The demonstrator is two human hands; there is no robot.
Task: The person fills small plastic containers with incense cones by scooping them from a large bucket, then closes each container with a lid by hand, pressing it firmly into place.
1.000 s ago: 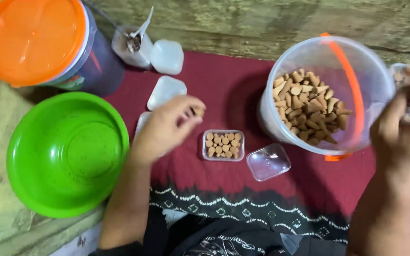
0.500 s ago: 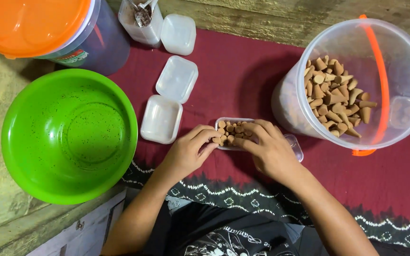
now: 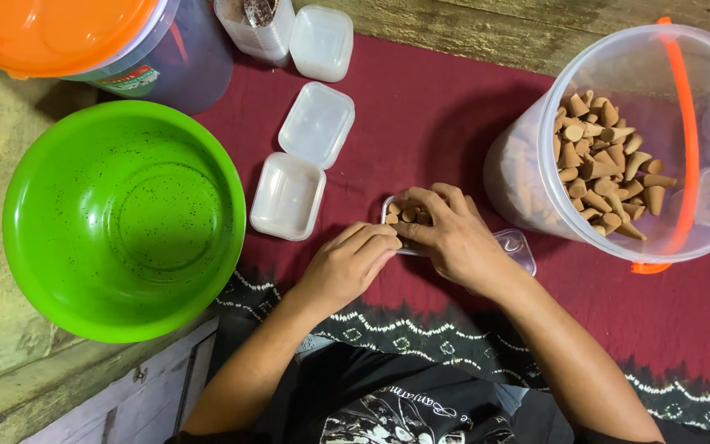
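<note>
step: filling small clear box (image 3: 408, 215) w/ brown cones
L hand (image 3: 347, 267): fingertips steadying box edge
R hand (image 3: 454, 238): pressing cones (image 3: 411, 215) in
next: prob needs lid (image 3: 513, 247) shut

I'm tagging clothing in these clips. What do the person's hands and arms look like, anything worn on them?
Both forearms are bare: no sleeves, gloves, watch or rings show on the left hand or the right hand. Below them shows a black garment with a white print.
</note>
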